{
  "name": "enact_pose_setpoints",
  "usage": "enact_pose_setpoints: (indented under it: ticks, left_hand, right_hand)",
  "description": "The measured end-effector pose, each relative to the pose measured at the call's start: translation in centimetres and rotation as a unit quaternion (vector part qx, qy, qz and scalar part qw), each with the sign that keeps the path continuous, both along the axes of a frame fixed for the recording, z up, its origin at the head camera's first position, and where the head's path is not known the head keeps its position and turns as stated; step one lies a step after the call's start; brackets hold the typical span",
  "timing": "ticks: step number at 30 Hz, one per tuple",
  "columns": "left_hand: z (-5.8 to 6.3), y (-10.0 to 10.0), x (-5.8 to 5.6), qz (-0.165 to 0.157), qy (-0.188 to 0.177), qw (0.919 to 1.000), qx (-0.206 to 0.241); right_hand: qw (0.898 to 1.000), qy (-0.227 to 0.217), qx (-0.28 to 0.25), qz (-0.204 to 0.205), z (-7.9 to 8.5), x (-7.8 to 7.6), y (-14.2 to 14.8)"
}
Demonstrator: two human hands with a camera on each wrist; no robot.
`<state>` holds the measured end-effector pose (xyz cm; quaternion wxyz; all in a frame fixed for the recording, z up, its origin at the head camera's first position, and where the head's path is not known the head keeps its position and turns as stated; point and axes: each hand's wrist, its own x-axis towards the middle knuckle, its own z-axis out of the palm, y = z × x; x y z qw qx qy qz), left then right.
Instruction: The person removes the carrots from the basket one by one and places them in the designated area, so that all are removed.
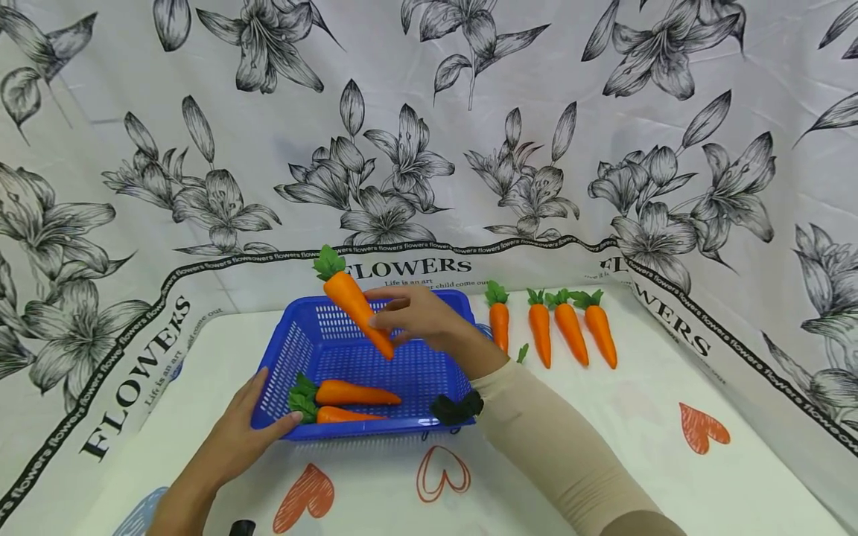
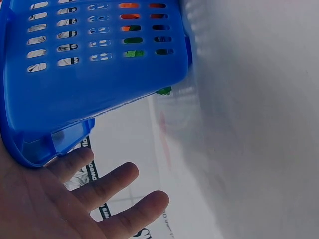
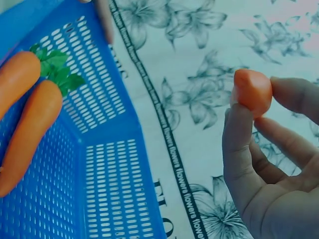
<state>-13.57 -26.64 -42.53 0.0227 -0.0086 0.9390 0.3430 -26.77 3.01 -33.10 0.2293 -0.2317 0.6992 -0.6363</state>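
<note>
A blue plastic basket [image 1: 362, 429] with slotted walls stands on the table. Over it, my right hand [image 1: 418, 316] pinches an orange carrot [image 1: 354, 304] between thumb and fingers, its green leafy top pointing up and left. In the right wrist view the carrot's tip [image 3: 253, 92] shows between the fingertips. Two more carrots [image 1: 358, 393] lie in the basket's front left part, leaves towards the left wall. My left hand [image 1: 241, 424] rests at the basket's front left corner, thumb along the rim. Its other fingers [image 2: 117, 184] are straight and spread outside the wall.
Several carrots [image 1: 566, 327] lie in a row right of the basket. A green leaf tip [image 1: 523, 353] shows beside my right forearm. A dark object [image 1: 457, 408] sits by the basket's front right corner, its kind unclear. Flower-printed cloth [image 1: 415, 171] hangs behind the white table.
</note>
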Motion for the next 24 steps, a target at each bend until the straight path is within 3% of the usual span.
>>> enact_pose_setpoints:
  ticks: [18, 24]
  left_hand:
    - [-0.2, -0.1, -0.2, -0.001, -0.005, 1.0000, 0.000]
    - [-0.1, -0.1, -0.1, 0.000, -0.004, 1.0000, 0.002]
  right_hand:
    - [0.994, 0.020, -0.102, -0.024, 0.0, 3.0, 3.0]
    - [0.992, 0.030, -0.114, -0.031, 0.2, 4.0, 3.7]
